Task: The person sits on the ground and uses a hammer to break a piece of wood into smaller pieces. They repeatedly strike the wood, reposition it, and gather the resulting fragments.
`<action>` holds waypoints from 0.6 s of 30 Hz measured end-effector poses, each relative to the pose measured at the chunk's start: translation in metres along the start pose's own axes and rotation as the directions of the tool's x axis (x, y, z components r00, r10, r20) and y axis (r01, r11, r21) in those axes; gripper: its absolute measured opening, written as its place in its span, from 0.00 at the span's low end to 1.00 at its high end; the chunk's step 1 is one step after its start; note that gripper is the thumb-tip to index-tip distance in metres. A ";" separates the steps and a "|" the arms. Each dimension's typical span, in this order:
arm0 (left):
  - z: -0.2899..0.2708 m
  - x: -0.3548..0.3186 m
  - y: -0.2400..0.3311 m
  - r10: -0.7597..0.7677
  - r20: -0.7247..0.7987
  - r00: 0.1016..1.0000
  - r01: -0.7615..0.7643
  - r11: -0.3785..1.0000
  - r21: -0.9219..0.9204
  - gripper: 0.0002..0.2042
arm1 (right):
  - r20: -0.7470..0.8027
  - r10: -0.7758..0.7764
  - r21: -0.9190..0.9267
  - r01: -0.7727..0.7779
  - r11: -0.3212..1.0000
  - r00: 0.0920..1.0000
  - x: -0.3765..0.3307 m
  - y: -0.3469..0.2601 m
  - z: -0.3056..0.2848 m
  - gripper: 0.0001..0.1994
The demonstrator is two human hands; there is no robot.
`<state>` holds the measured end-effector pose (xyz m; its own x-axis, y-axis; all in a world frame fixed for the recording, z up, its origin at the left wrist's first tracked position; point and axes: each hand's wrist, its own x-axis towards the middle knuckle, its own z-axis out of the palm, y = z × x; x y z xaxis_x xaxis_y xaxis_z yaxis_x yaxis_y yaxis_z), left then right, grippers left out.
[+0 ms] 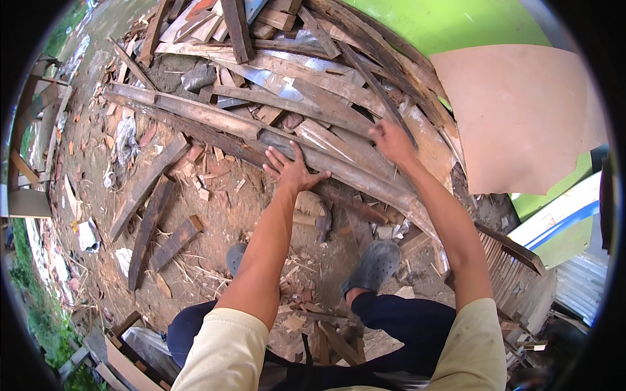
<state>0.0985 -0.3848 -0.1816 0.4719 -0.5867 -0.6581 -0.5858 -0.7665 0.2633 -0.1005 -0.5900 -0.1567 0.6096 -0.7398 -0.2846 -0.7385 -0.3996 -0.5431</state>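
Observation:
A long wooden beam (215,118) lies slantwise in front of me, with a notch cut along its upper edge near the middle. My left hand (293,172) rests on it beside that notch, fingers spread. Above the beam's right part, my right hand (391,140) is closed with the fingers curled in; what it holds, if anything, is hidden. A dark narrow strip of wood (375,81) runs just behind that hand. On the ground below the beam lies what looks like a hammer (322,225), its dark head near my feet.
Beyond the beam is a heap of old planks (280,68). Several loose timber pieces (151,186) lie on the dirt at left. A tan sheet (521,117) and a bright green panel (450,23) are at right. Wood chips surround my grey clog (373,266).

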 end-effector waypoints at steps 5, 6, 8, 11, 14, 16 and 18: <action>0.002 -0.001 0.000 0.010 -0.011 1.000 -0.010 1.000 0.011 0.74 | 0.101 -0.001 -0.316 0.033 0.948 0.995 -0.019 -0.036 0.038 0.26; 0.003 -0.001 -0.001 0.017 -0.024 1.000 -0.017 1.000 0.008 0.73 | 0.078 0.020 -0.326 0.006 0.945 0.997 -0.023 -0.039 0.043 0.26; 0.002 -0.002 0.000 0.023 -0.023 0.999 -0.023 1.000 0.020 0.73 | 0.075 0.075 -0.265 -0.053 0.963 0.994 -0.029 -0.041 0.050 0.28; 0.004 -0.006 0.000 0.033 -0.045 0.998 -0.031 0.998 0.046 0.73 | 0.118 0.159 -0.264 -0.123 0.957 0.980 -0.033 -0.044 0.052 0.31; 0.010 -0.010 -0.005 0.058 -0.080 0.995 -0.053 0.997 0.060 0.71 | 0.201 0.259 -0.312 -0.189 0.931 0.945 -0.033 -0.052 0.047 0.35; 0.012 -0.008 -0.011 0.099 -0.104 0.990 -0.088 0.991 0.102 0.68 | 0.255 0.320 -0.354 -0.220 0.909 0.912 -0.038 -0.061 0.048 0.39; 0.019 -0.013 -0.024 0.154 -0.177 0.972 -0.142 0.987 0.077 0.68 | 0.232 0.357 -0.299 -0.283 0.911 0.905 -0.049 -0.056 0.059 0.41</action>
<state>0.0936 -0.3536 -0.1929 0.4855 -0.7345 -0.4741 -0.6958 -0.6530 0.2992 -0.0716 -0.4998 -0.1588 0.3545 -0.6869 -0.6345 -0.9317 -0.3165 -0.1780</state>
